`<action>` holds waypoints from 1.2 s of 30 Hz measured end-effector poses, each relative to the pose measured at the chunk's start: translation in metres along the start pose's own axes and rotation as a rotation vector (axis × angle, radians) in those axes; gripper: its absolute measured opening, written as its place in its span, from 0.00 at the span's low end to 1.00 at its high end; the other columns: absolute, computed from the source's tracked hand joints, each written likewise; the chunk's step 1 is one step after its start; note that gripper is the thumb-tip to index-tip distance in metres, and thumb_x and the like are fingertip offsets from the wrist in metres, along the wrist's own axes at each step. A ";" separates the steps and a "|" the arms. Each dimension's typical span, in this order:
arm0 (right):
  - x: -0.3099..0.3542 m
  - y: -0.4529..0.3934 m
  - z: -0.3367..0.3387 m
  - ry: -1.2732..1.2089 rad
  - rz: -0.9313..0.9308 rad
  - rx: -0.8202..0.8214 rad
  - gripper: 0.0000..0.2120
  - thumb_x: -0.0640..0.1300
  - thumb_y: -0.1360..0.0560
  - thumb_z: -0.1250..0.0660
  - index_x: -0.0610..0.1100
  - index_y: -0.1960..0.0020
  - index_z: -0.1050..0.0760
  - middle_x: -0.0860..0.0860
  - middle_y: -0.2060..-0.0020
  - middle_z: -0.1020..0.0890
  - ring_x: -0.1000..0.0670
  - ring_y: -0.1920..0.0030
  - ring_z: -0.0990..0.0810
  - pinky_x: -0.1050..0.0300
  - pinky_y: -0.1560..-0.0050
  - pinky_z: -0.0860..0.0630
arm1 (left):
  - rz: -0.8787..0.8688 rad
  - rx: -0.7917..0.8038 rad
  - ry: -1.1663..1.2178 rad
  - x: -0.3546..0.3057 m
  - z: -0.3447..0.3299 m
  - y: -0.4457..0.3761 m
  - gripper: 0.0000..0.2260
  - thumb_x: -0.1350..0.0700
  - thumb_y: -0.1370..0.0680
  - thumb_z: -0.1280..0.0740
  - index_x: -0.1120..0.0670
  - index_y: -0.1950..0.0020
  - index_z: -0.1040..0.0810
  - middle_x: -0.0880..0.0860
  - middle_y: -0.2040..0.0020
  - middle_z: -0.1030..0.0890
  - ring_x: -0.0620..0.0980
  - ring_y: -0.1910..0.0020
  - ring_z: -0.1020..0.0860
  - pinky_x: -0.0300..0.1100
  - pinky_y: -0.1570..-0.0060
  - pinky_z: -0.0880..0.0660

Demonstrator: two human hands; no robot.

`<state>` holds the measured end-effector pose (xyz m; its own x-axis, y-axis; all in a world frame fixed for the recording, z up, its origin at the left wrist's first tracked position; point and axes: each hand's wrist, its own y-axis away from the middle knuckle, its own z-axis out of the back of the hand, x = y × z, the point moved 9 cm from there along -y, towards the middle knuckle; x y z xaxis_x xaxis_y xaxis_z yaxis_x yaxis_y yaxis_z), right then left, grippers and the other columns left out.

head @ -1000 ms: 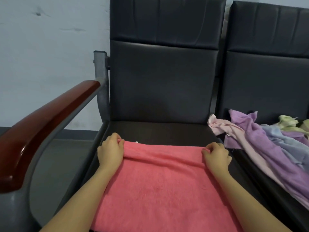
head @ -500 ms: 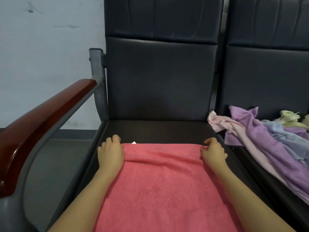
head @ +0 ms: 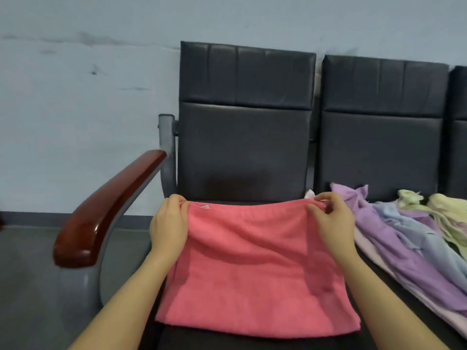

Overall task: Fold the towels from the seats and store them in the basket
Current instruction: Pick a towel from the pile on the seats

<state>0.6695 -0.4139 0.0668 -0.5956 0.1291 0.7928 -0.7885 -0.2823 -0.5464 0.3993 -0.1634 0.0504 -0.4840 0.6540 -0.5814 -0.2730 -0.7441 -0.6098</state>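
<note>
Hiding seat (head: 242, 195) — pink towel (head: 252, 269)

- Armrest (head: 108, 210): glossy red-brown wood on a grey metal frame; the landmark for the entries below.
- Metal post (head: 166, 147): grey, upright, rises at the armrest's far end and meets the backrest's side.
- Backrest (head: 245, 122): dark padded upholstery, just right of the armrest's far end; upper panel has vertical stitched seams, with a horizontal seam below it.
- Second backrest (head: 384, 122): same build, further right of the armrest, a narrow gap between the two.
- Wall (head: 75, 97): pale blue-grey, behind the armrest, with dark scuff marks.
- Baseboard (head: 38, 218): dark strip along the foot of the wall, left of the armrest.
- Floor (head: 30, 286): grey, below and left of the armrest.
</note>
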 end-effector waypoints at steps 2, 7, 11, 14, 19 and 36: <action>0.020 0.003 0.017 -0.009 0.021 -0.039 0.04 0.36 0.27 0.31 0.40 0.53 0.22 0.53 0.64 0.21 0.54 0.62 0.24 0.71 0.59 0.32 | -0.023 -0.023 0.026 -0.013 0.020 -0.002 0.06 0.57 0.20 0.38 0.59 0.50 0.24 0.56 0.53 0.22 0.58 0.53 0.24 0.50 0.55 0.30; 0.069 0.006 0.049 -0.015 0.062 -0.060 0.08 0.36 0.24 0.33 0.37 0.47 0.20 0.49 0.56 0.18 0.51 0.52 0.22 0.82 0.52 0.40 | -0.057 -0.042 0.166 -0.041 0.061 -0.008 0.08 0.61 0.20 0.38 0.63 0.45 0.23 0.59 0.49 0.23 0.56 0.49 0.25 0.37 0.51 0.35; 0.097 0.004 0.071 -0.042 0.069 -0.101 0.10 0.36 0.25 0.32 0.39 0.44 0.19 0.50 0.55 0.18 0.54 0.53 0.22 0.78 0.54 0.34 | -0.045 -0.028 0.209 -0.058 0.086 -0.015 0.08 0.61 0.20 0.38 0.61 0.45 0.22 0.57 0.49 0.22 0.53 0.49 0.24 0.35 0.51 0.35; 0.109 0.003 0.086 -0.019 0.081 -0.119 0.10 0.38 0.26 0.31 0.43 0.45 0.18 0.50 0.56 0.16 0.51 0.52 0.20 0.62 0.44 0.28 | -0.090 -0.088 0.101 -0.073 0.108 -0.015 0.07 0.60 0.20 0.38 0.59 0.48 0.21 0.57 0.50 0.21 0.56 0.50 0.24 0.48 0.51 0.29; 0.125 0.007 0.116 0.129 0.044 -0.132 0.10 0.46 0.25 0.33 0.51 0.45 0.19 0.52 0.51 0.16 0.47 0.46 0.20 0.49 0.43 0.26 | -0.196 -0.183 0.067 -0.099 0.145 -0.010 0.08 0.58 0.20 0.38 0.60 0.49 0.22 0.57 0.52 0.21 0.57 0.49 0.26 0.52 0.52 0.28; 0.108 0.034 0.128 0.093 -0.023 -0.150 0.13 0.33 0.22 0.42 0.36 0.41 0.24 0.42 0.45 0.20 0.44 0.43 0.23 0.56 0.40 0.32 | -0.139 -0.059 0.092 -0.103 0.146 0.016 0.09 0.57 0.19 0.40 0.59 0.45 0.22 0.56 0.49 0.20 0.52 0.52 0.23 0.41 0.56 0.31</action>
<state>0.5976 -0.5314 0.1683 -0.5835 0.2232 0.7808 -0.8118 -0.1337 -0.5684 0.3234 -0.2629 0.1796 -0.3659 0.7618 -0.5346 -0.2817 -0.6382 -0.7165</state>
